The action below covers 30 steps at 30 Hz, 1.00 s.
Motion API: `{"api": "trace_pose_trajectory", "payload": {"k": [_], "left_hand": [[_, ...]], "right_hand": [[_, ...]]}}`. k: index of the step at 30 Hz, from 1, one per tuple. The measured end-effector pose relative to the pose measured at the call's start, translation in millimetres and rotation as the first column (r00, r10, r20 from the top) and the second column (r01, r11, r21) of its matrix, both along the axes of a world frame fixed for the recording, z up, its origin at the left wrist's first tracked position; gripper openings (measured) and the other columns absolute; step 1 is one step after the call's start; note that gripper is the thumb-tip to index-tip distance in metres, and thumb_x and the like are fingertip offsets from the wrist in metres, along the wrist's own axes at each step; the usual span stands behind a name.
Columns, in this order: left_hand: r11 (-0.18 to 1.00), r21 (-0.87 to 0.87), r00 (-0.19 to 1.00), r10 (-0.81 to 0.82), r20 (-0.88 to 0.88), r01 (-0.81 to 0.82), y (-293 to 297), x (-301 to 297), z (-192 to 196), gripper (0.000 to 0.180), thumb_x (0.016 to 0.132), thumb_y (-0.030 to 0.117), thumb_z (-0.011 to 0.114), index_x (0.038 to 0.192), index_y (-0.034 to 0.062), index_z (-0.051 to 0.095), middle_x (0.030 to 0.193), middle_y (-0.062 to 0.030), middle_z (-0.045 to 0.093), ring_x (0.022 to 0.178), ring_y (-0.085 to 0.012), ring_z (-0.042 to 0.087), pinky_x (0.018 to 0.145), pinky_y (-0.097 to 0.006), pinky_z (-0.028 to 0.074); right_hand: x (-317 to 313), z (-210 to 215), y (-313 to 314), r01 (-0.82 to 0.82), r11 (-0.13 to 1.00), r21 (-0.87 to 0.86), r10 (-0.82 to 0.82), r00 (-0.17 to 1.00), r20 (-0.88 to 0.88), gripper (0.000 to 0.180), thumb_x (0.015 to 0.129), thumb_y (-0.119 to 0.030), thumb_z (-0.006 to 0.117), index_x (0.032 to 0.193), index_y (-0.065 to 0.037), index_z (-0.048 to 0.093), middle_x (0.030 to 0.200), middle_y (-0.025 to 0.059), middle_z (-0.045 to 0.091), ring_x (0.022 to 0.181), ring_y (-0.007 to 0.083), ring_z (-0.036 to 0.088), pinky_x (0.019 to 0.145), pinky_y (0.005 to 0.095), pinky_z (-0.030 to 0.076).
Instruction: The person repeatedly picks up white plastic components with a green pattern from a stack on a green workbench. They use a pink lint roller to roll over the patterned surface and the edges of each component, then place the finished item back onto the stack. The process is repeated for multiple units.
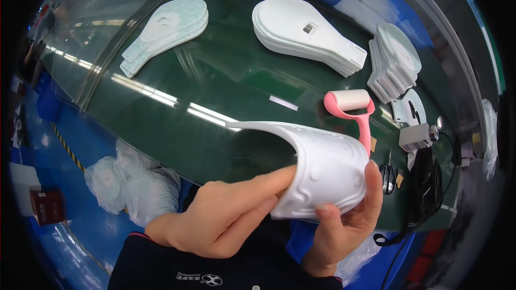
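Note:
I hold a curved white plastic shell (322, 166) with small raised bumps, tilted on edge above the near rim of the table. My left hand (220, 217) pinches its lower left side, thumb lying along the inner edge. My right hand (344, 225) cups it from below and from the right, fingertips on its outer face. Behind the shell a pink-handled roller (352, 108) with a white drum lies on the green table (215, 80).
A stack of white bulb-shaped shells (306, 32) lies at the back centre, a pale green-white stack (166, 29) at the back left, another white stack (395, 64) at the right. Scissors (388, 174), a small grey device (416, 135) and black cable sit right. Plastic bags (134, 182) lie on the blue floor.

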State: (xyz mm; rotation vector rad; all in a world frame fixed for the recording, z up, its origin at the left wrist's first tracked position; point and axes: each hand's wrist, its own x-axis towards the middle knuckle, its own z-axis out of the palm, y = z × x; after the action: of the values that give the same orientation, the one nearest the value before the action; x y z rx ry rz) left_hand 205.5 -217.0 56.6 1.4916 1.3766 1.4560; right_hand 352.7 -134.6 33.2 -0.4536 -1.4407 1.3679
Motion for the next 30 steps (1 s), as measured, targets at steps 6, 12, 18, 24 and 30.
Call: {"api": "trace_pose_trajectory", "payload": {"k": [6,12,18,24,30], "left_hand": [[0.876,-0.363,0.942,-0.334,0.018,0.318,-15.5,-20.0,0.6,0.039,0.076,0.002,0.051,0.115,0.0053,0.047,0.091,-0.0111,0.060,0.077,-0.0230,0.060,0.064,-0.027,0.048],[0.836,-0.520,0.884,-0.368,-0.290,0.178,-26.7,-23.7,-23.3,0.030,0.075,0.009,0.059,0.104,0.0084,0.055,0.087,-0.0093,0.060,0.074,-0.0258,0.059,0.067,-0.029,0.047],[1.000,0.017,0.987,-0.027,0.156,0.025,-9.4,-4.9,-9.0,0.031,0.073,0.003,0.061,0.103,0.0008,0.052,0.089,-0.0102,0.060,0.072,-0.0205,0.061,0.066,-0.027,0.048],[0.998,0.031,0.988,0.056,0.146,-0.061,0.4,-4.1,4.5,0.014,0.073,0.002,0.062,0.086,-0.0007,0.058,0.070,-0.0084,0.060,0.060,-0.0150,0.060,0.052,-0.021,0.044],[0.995,0.035,0.992,0.090,0.085,-0.094,-6.0,-1.1,4.4,0.017,0.072,-0.005,0.053,0.087,-0.0008,0.059,0.060,-0.0072,0.059,0.047,-0.0114,0.056,0.042,-0.020,0.041]], "right_hand": [[11.2,-3.7,-1.3,-0.074,0.997,0.009,0.075,0.994,-0.084,0.069,0.062,0.008,0.064,0.122,0.001,0.031,0.109,0.0229,0.049,0.096,0.0280,0.053,0.082,0.0365,0.044],[14.2,-8.6,-1.1,-0.094,0.993,0.068,0.097,0.994,-0.052,0.080,0.061,-0.004,0.067,0.129,-0.005,0.026,0.111,0.0199,0.050,0.101,0.0278,0.051,0.087,0.0395,0.040],[13.5,-3.6,0.7,-0.128,0.973,0.194,0.113,0.990,0.086,0.072,0.062,0.015,0.062,0.122,-0.005,0.029,0.105,0.0285,0.048,0.091,0.0322,0.055,0.077,0.0371,0.047],[10.3,-7.9,-6.6,-0.013,0.993,0.121,0.015,1.000,-0.013,0.070,0.061,0.013,0.064,0.121,-0.004,0.031,0.103,0.0268,0.049,0.088,0.0303,0.057,0.075,0.0368,0.047],[8.5,-13.1,-10.8,0.105,0.982,0.158,-0.096,0.993,-0.064,0.068,0.059,0.013,0.066,0.117,0.000,0.034,0.100,0.0263,0.051,0.085,0.0299,0.057,0.075,0.0379,0.048]]}}
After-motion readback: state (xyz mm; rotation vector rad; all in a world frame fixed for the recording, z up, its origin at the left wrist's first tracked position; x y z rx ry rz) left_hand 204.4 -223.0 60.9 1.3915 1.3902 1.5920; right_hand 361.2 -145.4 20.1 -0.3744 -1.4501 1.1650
